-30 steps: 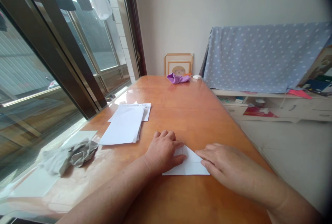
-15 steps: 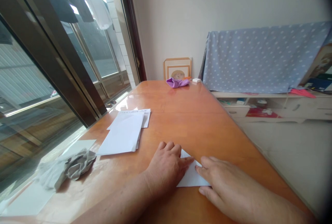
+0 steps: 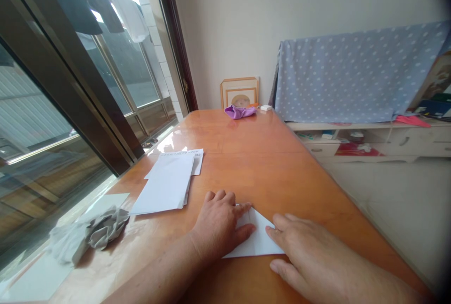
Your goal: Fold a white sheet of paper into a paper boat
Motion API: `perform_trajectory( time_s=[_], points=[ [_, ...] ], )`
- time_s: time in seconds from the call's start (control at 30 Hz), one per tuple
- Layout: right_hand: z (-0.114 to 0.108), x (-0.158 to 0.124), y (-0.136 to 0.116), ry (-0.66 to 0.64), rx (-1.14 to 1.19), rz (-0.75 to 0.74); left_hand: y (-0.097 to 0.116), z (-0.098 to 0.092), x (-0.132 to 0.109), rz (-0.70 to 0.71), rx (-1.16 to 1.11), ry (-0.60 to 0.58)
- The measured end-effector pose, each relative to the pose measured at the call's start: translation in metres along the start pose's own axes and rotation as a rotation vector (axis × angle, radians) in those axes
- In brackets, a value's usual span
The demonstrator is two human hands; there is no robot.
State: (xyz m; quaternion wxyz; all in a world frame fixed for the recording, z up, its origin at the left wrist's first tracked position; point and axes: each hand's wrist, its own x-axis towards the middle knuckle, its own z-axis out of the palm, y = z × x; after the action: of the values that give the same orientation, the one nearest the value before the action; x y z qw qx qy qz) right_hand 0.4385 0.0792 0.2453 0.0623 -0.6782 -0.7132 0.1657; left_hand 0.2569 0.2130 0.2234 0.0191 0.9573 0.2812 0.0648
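Observation:
A folded white paper triangle (image 3: 255,236) lies on the orange wooden table (image 3: 246,144), its point away from me. My left hand (image 3: 218,224) rests flat against its left side, with the thumb on the paper and the fingers spread. My right hand (image 3: 306,252) lies to the right, its fingertips at the paper's right edge. Neither hand lifts the paper. Left of my left hand is a stack of white paper sheets (image 3: 164,184), with another sheet (image 3: 193,160) partly under it. A crumpled grey cloth (image 3: 88,233) sits further left.
A purple cloth (image 3: 239,112) and a small white box (image 3: 266,107) lie at the far end of the table, before a framed picture (image 3: 239,92). Glass doors (image 3: 70,106) run along the left. A low white cabinet (image 3: 369,142) under a blue dotted cloth (image 3: 352,74) stands right.
My head view has tilted slightly. My left hand has slid left, showing more of the folded paper than half a second ago, and my right hand sits lower than one second ago.

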Motion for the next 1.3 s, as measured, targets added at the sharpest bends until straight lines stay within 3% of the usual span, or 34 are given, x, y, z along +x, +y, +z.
perform_trajectory(
  time_s=[0.23,0.4,0.53,0.6,0.67,0.8,1.0,1.17,1.3],
  points=[
    [0.001,-0.003,0.0,0.006,0.012,-0.015,-0.001,0.002,-0.002,-0.02,0.036,0.025],
    [-0.004,0.005,0.005,0.112,0.065,-0.057,0.001,0.001,-0.003,-0.017,0.043,0.042],
    [0.001,0.028,0.008,0.229,0.513,-0.067,0.003,0.001,-0.004,-0.02,0.035,0.047],
    [0.009,0.039,0.01,0.139,0.843,0.041,0.004,0.003,-0.004,-0.032,0.016,0.059],
    [0.017,0.047,0.014,0.075,0.993,0.153,0.002,0.006,-0.005,-0.048,-0.024,0.072],
    [0.023,0.052,0.023,0.017,1.08,0.17,-0.009,0.006,-0.006,-0.115,-0.163,0.083],
    [0.019,0.048,0.029,-0.015,1.108,0.179,-0.029,-0.01,-0.011,-0.343,-0.331,0.071],
    [0.019,0.045,0.029,-0.037,1.11,0.186,-0.027,-0.009,-0.019,-0.453,-0.5,-0.043],
    [0.017,0.044,0.025,-0.059,1.032,0.184,-0.02,0.001,-0.02,-0.488,-0.605,-0.013]
  ],
)
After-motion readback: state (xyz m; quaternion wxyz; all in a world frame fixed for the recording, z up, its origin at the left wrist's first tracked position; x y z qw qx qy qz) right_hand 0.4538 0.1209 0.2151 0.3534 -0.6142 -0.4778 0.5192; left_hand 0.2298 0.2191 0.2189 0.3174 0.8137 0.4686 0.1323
